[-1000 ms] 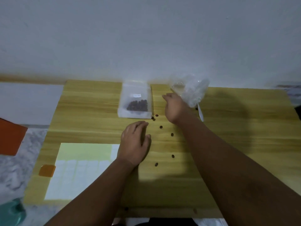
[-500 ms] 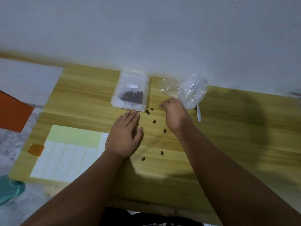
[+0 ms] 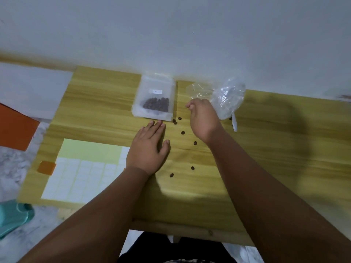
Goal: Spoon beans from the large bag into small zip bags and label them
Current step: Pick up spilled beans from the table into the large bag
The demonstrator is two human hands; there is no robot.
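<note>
The left hand point(image 3: 150, 147) rests flat, fingers straight, beside the label sheet point(image 3: 85, 168), its fingertips just short of the filled small zip bag point(image 3: 154, 99). Loose beans point(image 3: 183, 132) trail down the tabletop point(image 3: 275, 149) between the hands. The right hand point(image 3: 203, 118) is curled beside the large bag point(image 3: 226, 99); whether it pinches a bean, I cannot tell.

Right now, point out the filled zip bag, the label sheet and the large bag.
filled zip bag point(image 3: 154, 97): head view, its middle.
label sheet point(image 3: 81, 177): head view, white label grid.
large bag point(image 3: 228, 99): head view, crumpled middle.
</note>
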